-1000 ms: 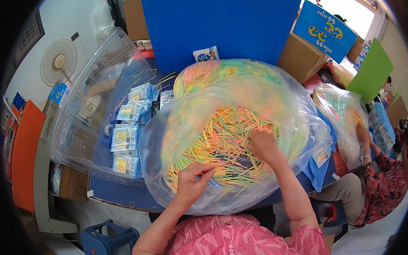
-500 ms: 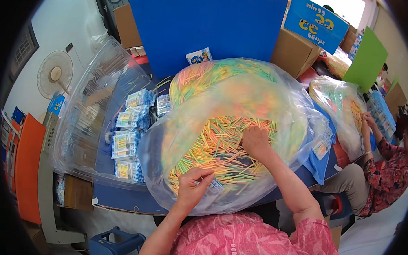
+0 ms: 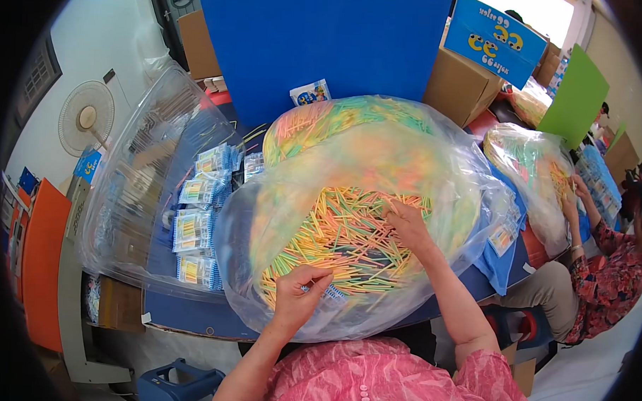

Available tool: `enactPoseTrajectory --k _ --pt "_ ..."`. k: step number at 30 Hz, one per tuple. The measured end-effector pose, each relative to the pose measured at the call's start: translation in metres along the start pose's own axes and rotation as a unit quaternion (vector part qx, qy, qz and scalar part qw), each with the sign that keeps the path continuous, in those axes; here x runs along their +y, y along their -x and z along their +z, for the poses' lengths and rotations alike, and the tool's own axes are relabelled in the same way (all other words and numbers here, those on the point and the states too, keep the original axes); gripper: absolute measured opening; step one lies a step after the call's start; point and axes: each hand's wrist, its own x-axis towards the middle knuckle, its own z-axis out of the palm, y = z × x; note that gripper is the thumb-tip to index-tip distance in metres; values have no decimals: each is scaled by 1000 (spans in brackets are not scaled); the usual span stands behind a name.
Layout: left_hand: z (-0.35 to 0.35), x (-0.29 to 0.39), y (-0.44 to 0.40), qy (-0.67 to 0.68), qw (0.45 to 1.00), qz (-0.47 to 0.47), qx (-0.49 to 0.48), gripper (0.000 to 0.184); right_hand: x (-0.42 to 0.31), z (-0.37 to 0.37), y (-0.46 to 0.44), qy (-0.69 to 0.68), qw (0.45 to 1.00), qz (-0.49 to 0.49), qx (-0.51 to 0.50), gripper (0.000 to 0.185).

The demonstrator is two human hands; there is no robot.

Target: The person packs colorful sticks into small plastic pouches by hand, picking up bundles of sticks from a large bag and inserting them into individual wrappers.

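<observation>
A large clear plastic bag (image 3: 238, 258) lies open toward me, full of thin pastel sticks (image 3: 341, 222) in yellow, green, pink and orange. My left hand (image 3: 298, 295) is closed at the bag's near-left edge, with a small blue-edged clear packet (image 3: 333, 294) at its fingers. Most of that packet is hidden behind the fingers and film. Over the sticks on the right side of the opening, my right hand (image 3: 408, 226) has its fingers pinched together at some sticks; how many it grips is not visible.
Left of the bag, filled packets (image 3: 193, 228) lie in stacks by a clear plastic bin (image 3: 122, 215). A blue panel (image 3: 319, 45) stands behind. On the right, a blue cloth (image 3: 499, 267) hangs over the table edge, and another person (image 3: 601, 281) handles a second bag (image 3: 524, 154).
My right hand has drawn back slightly, and its fingers show more clearly above the sticks. The left hand stays nearly in place with the packet. The view has shifted a little.
</observation>
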Motion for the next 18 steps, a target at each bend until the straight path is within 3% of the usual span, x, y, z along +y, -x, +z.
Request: enactPoseTrajectory --k 2,6,11,15,18 --pt "2 0 0 1 1000 -2 -5 12 12 1 2 -96 994 54 -25 25" --pt "4 -1 0 -9 1000 -3 -13 12 -25 -6 1 -105 984 146 -3 34" --pt "7 -2 0 -20 1000 4 -11 12 -13 -14 2 -193 959 208 12 37" --pt "2 -5 4 -14 1000 -12 -5 11 -28 -10 4 -59 990 106 78 40" --pt "-2 -7 7 0 999 -33 1 10 -31 -21 8 276 959 3 -68 38"
